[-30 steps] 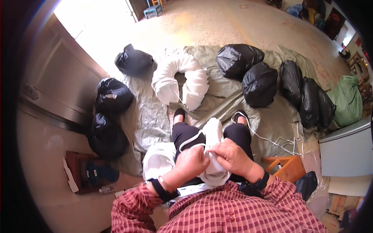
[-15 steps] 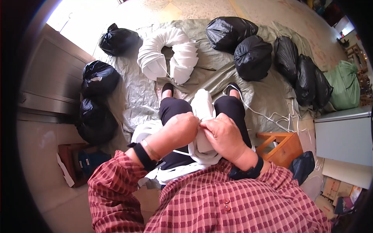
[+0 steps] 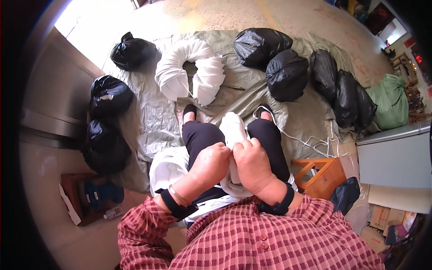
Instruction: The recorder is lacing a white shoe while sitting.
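Observation:
A long white cloth-like bundle (image 3: 232,123) lies between my thighs, its rounded end pointing away from me. My left hand (image 3: 209,163) is closed in a pinch at its left side, and my right hand (image 3: 252,162) is closed right beside it, knuckles up. Both grip the bundle's upper part; the fingertips and any thin cord in them are hidden. More loose white material (image 3: 167,170) spreads over my lap on the left. Beyond my feet, a ring of stacked white pieces (image 3: 173,78) rests on the sheet, its two ends nearly meeting.
Black plastic bags (image 3: 288,76) stand around the grey-green ground sheet (image 3: 155,130), with a green sack (image 3: 390,101) at the far right. A wooden stool (image 3: 326,173) and tangled white cord (image 3: 321,143) lie to my right. A metal cabinet (image 3: 56,90) stands left.
My fists have drawn closer together over the bundle, and my right hand has turned more knuckles-up. My left forearm has shifted slightly right. The whole view has tilted a little.

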`<state>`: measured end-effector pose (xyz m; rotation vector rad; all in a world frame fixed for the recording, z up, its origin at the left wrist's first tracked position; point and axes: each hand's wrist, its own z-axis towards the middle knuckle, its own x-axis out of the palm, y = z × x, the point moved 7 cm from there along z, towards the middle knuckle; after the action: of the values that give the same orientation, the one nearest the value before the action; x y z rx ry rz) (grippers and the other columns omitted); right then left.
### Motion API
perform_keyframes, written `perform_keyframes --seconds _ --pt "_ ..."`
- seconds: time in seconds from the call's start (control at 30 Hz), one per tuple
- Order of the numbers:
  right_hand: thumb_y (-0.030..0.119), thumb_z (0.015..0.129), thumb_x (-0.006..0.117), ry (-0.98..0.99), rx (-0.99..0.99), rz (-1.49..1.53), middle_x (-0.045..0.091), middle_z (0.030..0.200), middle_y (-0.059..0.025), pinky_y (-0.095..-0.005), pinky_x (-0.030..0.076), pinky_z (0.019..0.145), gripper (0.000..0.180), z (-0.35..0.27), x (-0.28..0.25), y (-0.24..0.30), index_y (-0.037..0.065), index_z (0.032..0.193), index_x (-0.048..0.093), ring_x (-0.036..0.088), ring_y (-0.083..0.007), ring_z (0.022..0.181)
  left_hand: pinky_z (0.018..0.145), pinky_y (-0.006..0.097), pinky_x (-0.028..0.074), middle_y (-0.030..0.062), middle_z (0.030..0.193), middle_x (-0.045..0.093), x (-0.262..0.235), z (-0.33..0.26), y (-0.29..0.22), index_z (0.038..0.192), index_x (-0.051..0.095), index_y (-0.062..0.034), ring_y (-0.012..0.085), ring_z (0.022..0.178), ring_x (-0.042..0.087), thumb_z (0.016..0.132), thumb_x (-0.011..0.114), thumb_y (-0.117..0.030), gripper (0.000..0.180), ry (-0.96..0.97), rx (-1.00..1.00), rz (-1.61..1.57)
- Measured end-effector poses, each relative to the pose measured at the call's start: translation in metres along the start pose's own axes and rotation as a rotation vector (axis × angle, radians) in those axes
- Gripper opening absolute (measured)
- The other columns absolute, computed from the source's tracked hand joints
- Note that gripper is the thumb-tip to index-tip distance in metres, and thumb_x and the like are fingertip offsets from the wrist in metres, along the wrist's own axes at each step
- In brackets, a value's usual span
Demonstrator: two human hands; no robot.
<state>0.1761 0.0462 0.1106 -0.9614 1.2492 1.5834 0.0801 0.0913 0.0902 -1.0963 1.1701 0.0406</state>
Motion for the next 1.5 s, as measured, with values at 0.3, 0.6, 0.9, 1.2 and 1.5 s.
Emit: perform_keyframes --seconds 0.3,0.6,0.9,1.2,1.5 --pt "0.007 0.082 0.062 0.052 0.003 0.117 0.067 0.095 -0.0143 -0.0399 0.054 0.084 0.015 -0.011 -0.032 -0.019 0.002 0.096 0.064 0.063 -0.0324 0.092 0.074 0.046 0.052 0.0175 0.088 0.061 -0.013 0.001 -0.023 0.093 0.063 -0.0001 0.0384 0.083 0.064 0.088 0.062 -0.009 0.010 -0.085 0.093 0.192" --pt "0.001 0.076 0.067 0.193 -0.247 0.410 0.063 0.114 -0.0139 -0.0392 0.052 0.094 0.041 -0.022 -0.042 -0.023 0.000 0.117 0.063 0.059 -0.0337 0.110 0.065 0.035 0.051 0.0107 0.085 0.057 -0.032 0.014 -0.022 0.089 0.059 -0.0017 0.0270 0.072 0.059 0.079 0.064 0.007 0.014 -0.207 0.136 -0.093" --pt "0.008 0.099 0.064 0.234 0.601 1.755 0.072 0.105 -0.0057 -0.0241 0.054 0.083 0.020 0.027 0.003 -0.071 0.000 0.118 0.068 0.068 -0.0102 0.093 0.063 0.019 0.049 0.0048 0.096 0.062 -0.031 -0.007 -0.014 0.098 0.060 -0.0012 0.0055 0.072 0.059 0.100 0.057 0.001 0.005 -0.558 -0.277 -1.155" --pt "-0.005 0.092 0.057 -0.267 -0.139 0.534 0.071 0.112 -0.0185 -0.0373 0.054 0.086 0.042 0.050 -0.076 -0.048 -0.002 0.134 0.056 0.068 -0.0320 0.095 0.060 0.024 0.050 0.0067 0.087 0.065 -0.047 0.009 -0.029 0.107 0.071 0.0024 0.0122 0.068 0.063 0.092 0.069 0.004 0.015 -0.669 0.003 -0.472" --pt "0.002 0.105 0.044 0.062 0.446 1.583 0.065 0.126 -0.0211 -0.0285 0.054 0.094 0.041 0.021 -0.005 -0.054 -0.006 0.146 0.041 0.065 -0.0188 0.111 0.066 0.033 0.056 0.0145 0.087 0.070 -0.034 0.020 -0.047 0.100 0.070 0.0018 0.0273 0.075 0.070 0.083 0.074 0.006 0.019 -0.671 0.136 -0.270"
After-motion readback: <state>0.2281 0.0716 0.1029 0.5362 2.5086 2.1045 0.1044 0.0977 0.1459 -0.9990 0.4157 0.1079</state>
